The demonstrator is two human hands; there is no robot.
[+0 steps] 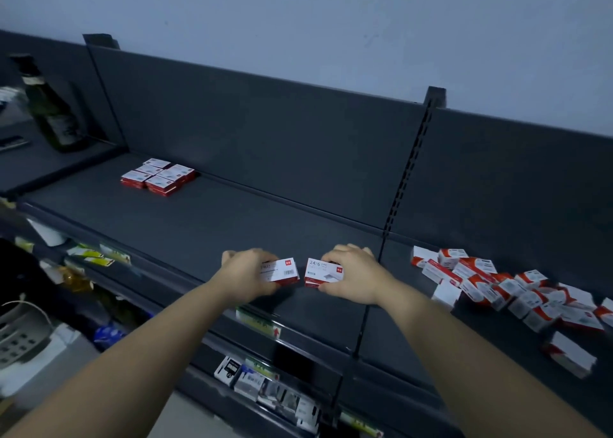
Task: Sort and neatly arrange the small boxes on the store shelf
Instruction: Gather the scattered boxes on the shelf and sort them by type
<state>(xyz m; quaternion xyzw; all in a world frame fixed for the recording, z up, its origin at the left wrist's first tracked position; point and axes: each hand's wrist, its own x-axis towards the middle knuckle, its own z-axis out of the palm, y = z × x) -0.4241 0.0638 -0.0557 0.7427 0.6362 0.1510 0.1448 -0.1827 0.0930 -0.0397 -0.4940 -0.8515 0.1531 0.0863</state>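
Forearms (132, 354) forward, hands (247, 276) around boxes (282, 272).

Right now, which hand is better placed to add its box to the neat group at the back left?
Left. The left hand, gripping a red-and-white box, is nearer the neat group across the shelf; the right hand, holding the 24/6 box, is nearer the loose pile.

A plain pale wall (331, 22) rises behind the dark grey metal shelf (199, 225), its tall back panel (248, 132) split by a slotted post (408, 172). The light is dim. A bottle (53, 112) stands far left.
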